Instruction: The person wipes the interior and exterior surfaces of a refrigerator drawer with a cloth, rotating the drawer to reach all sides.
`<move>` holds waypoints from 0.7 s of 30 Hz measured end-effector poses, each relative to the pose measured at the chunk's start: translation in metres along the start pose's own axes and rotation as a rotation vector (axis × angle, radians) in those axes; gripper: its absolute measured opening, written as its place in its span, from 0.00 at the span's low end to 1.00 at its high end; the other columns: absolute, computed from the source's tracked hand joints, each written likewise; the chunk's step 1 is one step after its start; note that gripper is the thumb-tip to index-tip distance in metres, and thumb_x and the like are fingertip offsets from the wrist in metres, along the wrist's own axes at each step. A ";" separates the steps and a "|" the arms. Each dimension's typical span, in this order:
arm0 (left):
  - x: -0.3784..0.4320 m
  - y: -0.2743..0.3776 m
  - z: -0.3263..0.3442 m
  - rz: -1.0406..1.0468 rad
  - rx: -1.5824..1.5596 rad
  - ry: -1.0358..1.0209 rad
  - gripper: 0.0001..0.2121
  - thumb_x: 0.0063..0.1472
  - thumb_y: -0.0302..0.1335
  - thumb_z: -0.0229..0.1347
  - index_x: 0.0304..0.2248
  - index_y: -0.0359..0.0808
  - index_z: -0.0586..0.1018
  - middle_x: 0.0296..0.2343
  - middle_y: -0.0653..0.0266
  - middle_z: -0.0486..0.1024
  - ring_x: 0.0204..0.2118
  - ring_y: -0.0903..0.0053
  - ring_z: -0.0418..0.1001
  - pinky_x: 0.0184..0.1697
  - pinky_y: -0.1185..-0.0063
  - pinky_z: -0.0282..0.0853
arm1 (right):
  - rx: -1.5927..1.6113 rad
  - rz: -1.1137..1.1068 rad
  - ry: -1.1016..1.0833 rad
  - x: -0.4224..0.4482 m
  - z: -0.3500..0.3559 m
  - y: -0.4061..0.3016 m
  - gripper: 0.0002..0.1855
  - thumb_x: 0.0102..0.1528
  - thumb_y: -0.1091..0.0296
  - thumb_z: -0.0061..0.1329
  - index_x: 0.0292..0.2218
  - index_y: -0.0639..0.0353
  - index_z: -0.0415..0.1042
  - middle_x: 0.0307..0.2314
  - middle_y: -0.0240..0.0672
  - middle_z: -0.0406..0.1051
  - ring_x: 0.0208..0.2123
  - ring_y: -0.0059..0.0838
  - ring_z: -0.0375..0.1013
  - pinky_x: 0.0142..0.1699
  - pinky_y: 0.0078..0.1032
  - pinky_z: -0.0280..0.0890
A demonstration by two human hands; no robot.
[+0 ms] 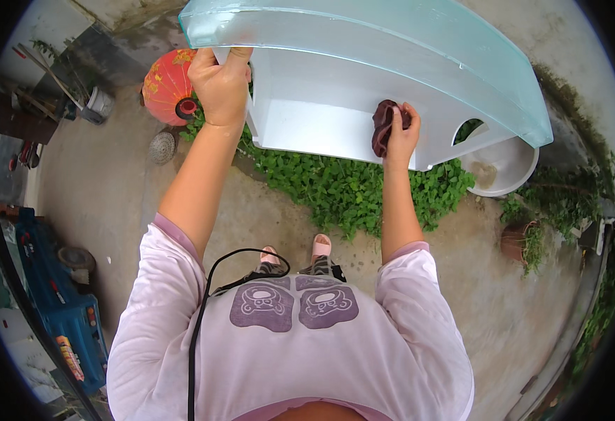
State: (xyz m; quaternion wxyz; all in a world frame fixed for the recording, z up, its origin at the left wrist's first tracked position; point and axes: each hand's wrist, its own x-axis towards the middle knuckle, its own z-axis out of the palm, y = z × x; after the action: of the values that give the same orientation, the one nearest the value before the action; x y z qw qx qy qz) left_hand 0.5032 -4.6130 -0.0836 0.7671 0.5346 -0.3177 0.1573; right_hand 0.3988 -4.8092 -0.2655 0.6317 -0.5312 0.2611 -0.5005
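Observation:
A white plastic box-like housing (318, 123) with a curved, translucent pale-blue panel (370, 47) along its upper side is held up before me, over green plants. My left hand (220, 87) grips the left end of it, just under the panel's corner; part of the fingers is hidden behind the wall. In my right hand (405, 134) is a crumpled dark maroon cloth (384, 129), held at the right part of the white inner surface. An oval hole lies in the housing's right side wall.
Below grow leafy green plants (334, 189). A red lantern (168, 87) and a shower-head-like perforated piece (162, 148) lie at left, a round pale basin (512, 168) and a flowerpot (515, 242) at right. A blue vehicle (71, 310) stands far left. A black cable hangs before me.

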 end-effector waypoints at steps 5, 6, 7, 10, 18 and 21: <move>-0.006 0.011 0.005 0.065 0.020 -0.015 0.06 0.50 0.24 0.57 0.25 0.32 0.72 0.17 0.71 0.68 0.14 0.88 0.60 0.15 0.87 0.56 | -0.658 -0.380 -0.247 -0.043 0.058 0.006 0.26 0.39 0.68 0.55 0.42 0.60 0.65 0.42 0.42 0.59 0.46 0.44 0.55 0.50 0.36 0.54; -0.004 0.013 0.006 0.057 0.010 0.004 0.06 0.50 0.25 0.57 0.25 0.32 0.72 0.18 0.71 0.68 0.14 0.88 0.60 0.15 0.87 0.56 | -0.651 -0.485 -0.366 -0.052 0.071 0.003 0.23 0.39 0.69 0.54 0.39 0.59 0.67 0.41 0.40 0.60 0.45 0.43 0.56 0.48 0.35 0.55; -0.003 0.013 0.007 0.048 0.001 0.027 0.06 0.50 0.25 0.57 0.25 0.32 0.72 0.18 0.71 0.69 0.15 0.88 0.60 0.15 0.87 0.55 | -0.642 -0.592 -0.489 -0.062 0.082 0.001 0.20 0.38 0.69 0.54 0.37 0.58 0.69 0.40 0.39 0.61 0.44 0.41 0.58 0.47 0.34 0.56; 0.001 0.014 0.002 -0.028 -0.029 0.098 0.06 0.50 0.26 0.56 0.26 0.33 0.72 0.21 0.72 0.69 0.17 0.88 0.61 0.14 0.87 0.55 | -0.523 -0.722 -0.751 -0.094 0.091 -0.002 0.15 0.36 0.71 0.52 0.31 0.53 0.71 0.34 0.28 0.65 0.37 0.34 0.61 0.42 0.31 0.58; -0.014 0.012 -0.011 -0.124 -0.146 0.185 0.06 0.52 0.27 0.55 0.29 0.36 0.72 0.26 0.72 0.69 0.24 0.88 0.62 0.15 0.86 0.55 | -0.998 -0.703 -0.488 -0.040 0.015 -0.023 0.12 0.37 0.70 0.50 0.29 0.55 0.72 0.33 0.31 0.66 0.35 0.34 0.62 0.40 0.30 0.58; -0.010 0.016 -0.012 -0.103 -0.115 0.164 0.07 0.52 0.27 0.55 0.29 0.36 0.72 0.26 0.73 0.69 0.24 0.88 0.62 0.16 0.86 0.55 | -1.190 -0.647 -0.220 -0.009 -0.011 -0.028 0.12 0.39 0.70 0.50 0.31 0.56 0.72 0.34 0.32 0.66 0.36 0.37 0.62 0.41 0.33 0.57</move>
State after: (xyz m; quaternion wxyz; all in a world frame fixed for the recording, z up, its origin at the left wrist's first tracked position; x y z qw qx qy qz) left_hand 0.4901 -4.5955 -0.0815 0.8270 0.4907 -0.2344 0.1426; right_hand 0.3758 -4.8034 -0.2446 0.0739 -0.8869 0.2544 -0.3784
